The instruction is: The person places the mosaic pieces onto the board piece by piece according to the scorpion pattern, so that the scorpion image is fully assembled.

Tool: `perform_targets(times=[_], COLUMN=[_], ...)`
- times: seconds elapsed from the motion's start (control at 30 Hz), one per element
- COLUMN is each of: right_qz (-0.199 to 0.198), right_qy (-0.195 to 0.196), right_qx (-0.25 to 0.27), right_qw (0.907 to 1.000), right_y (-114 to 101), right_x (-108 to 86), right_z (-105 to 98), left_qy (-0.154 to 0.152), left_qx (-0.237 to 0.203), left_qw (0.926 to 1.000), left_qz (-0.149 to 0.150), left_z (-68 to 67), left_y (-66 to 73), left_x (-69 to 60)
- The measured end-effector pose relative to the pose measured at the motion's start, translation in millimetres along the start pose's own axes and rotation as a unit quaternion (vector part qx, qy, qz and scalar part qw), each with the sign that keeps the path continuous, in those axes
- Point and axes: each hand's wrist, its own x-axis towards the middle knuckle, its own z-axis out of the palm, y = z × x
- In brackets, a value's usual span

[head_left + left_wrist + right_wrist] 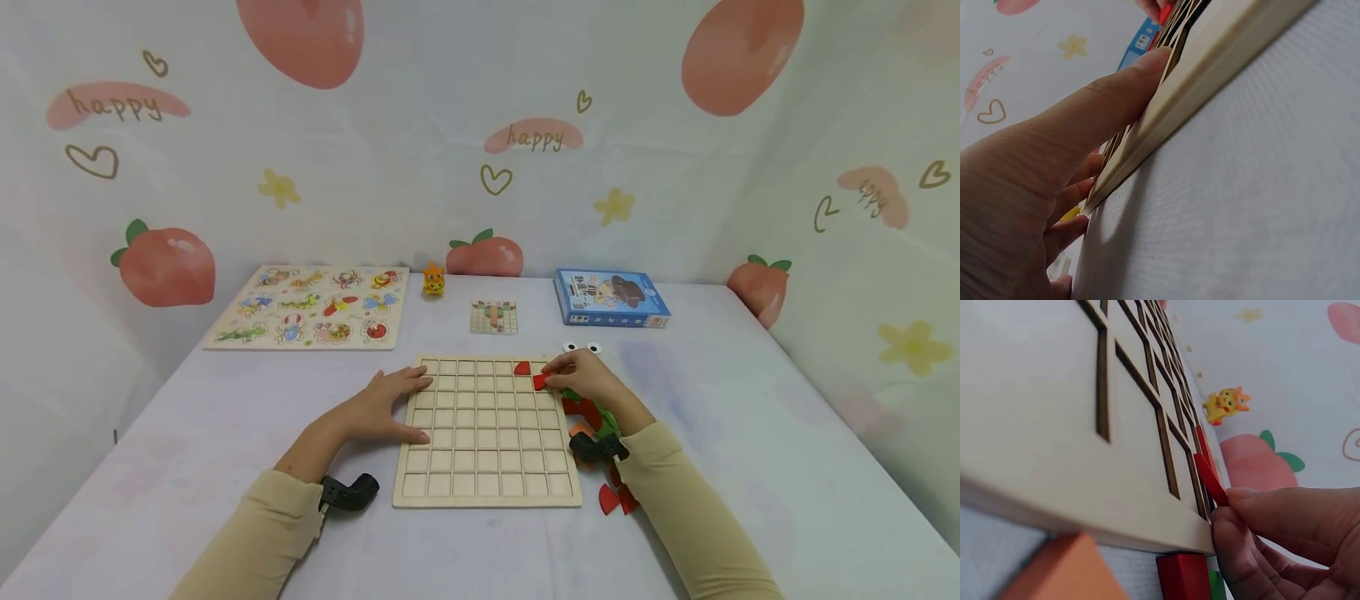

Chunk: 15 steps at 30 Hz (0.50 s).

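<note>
A wooden grid board [487, 490] lies flat on the table. My left hand [378, 408] rests on its left edge with the fingers spread; in the left wrist view the thumb [1110, 94] touches the top of the rim. At the board's far right corner my right hand [588, 379] pinches a red piece [1211, 481] between thumb and fingers. That piece is tilted over a cell near the right edge. A red quarter-round piece [522, 368] sits in the top row, just left of it.
Red, green and orange pieces [608, 499] lie right of the board, partly under my right arm. Behind the board are a patterned card [493, 317], a blue box [611, 298], a small yellow figurine [433, 279] and an insect puzzle board [307, 308]. Two googly-eye pieces [593, 347] lie behind my right hand.
</note>
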Motion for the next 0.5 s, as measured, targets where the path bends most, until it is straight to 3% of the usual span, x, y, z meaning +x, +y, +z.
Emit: perform_targets(times=[0.5], right_qz=[0.005], right_qy=[0.001], right_qx=[-0.007], right_qw=[1.0000], right_y=[-1.2], right_x=[-3.5], right_z=[-8.4], left_qy=[0.001], left_qx=[0.005], left_qw=[1.0000], left_qz=[-0.001], left_z=[0.4], left_y=[0.6], left_x=[-1.0])
